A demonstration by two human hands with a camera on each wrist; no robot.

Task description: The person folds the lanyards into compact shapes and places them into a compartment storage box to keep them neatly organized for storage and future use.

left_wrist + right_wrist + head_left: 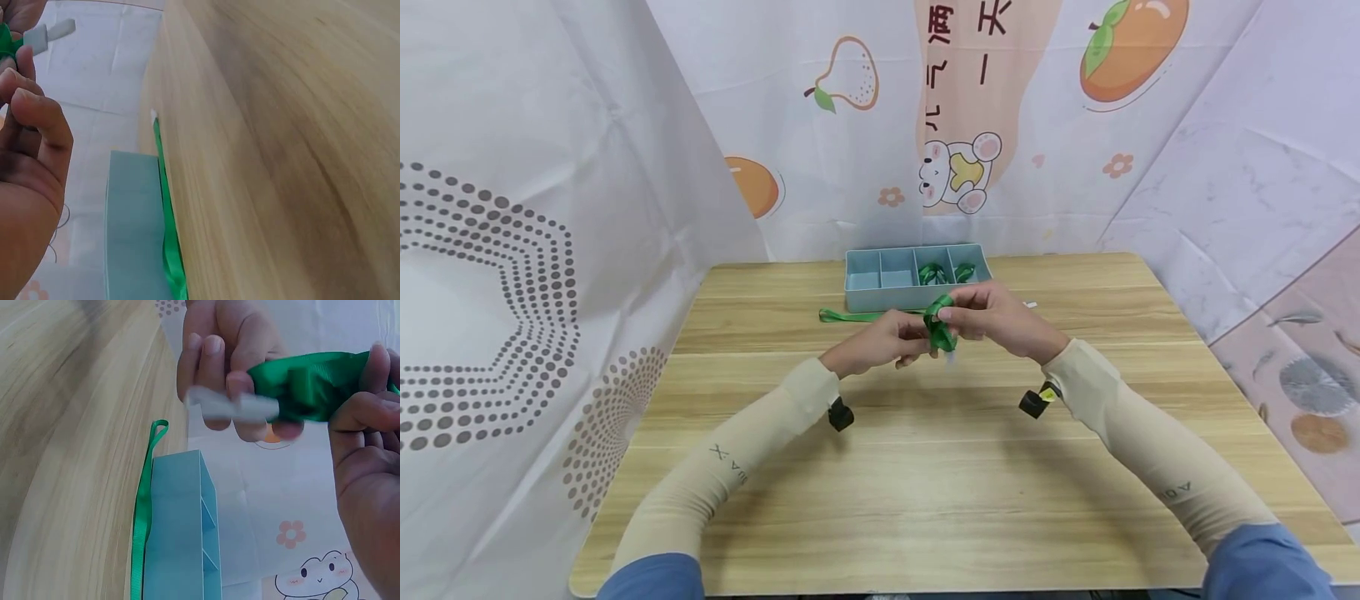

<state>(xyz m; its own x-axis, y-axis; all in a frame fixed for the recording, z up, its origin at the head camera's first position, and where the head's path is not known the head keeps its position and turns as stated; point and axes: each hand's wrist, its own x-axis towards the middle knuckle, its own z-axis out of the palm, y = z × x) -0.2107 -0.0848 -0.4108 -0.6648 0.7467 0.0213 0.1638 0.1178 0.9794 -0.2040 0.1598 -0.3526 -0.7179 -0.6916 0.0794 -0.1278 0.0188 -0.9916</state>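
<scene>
A green lanyard (pixel 938 321), bunched into loops, is held between the two hands above the table, in front of the box. The left hand (pixel 887 337) pinches its lower left side, thumb close to the white plastic clip (pixel 231 407), which sticks out past the fingers. Thumb and fingertips of the right hand (pixel 996 321) pinch the opposite end of the folded band. In the right wrist view the clip is blurred. Part of the band is hidden behind the fingers in the left wrist view.
A pale blue divided box (pixel 883 300) stands at the table's back edge, with green lanyards (pixel 932 273) in its two right compartments. Another green lanyard (pixel 142 519) lies stretched along the box's front. Behind the box hangs a printed cloth (pixel 842 192).
</scene>
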